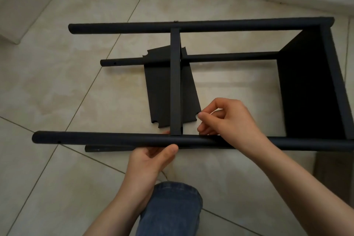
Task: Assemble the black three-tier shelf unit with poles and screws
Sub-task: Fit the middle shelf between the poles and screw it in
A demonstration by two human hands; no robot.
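Down on the tiled floor (pixel 57 82) the black shelf frame (pixel 229 25) lies on its side. The left hand (pixel 151 157) grips the nearest pole (pixel 95 139) from below, thumb over it, just under the middle shelf (pixel 175 82). Beyond, a loose panel (pixel 159 92) lies flat. The right hand (pixel 229 119) reaches over that pole, fingers curled, thumb and forefinger pinched at the panel's notched corner; what they hold, I cannot tell. Right of it stands the end shelf (pixel 306 92).
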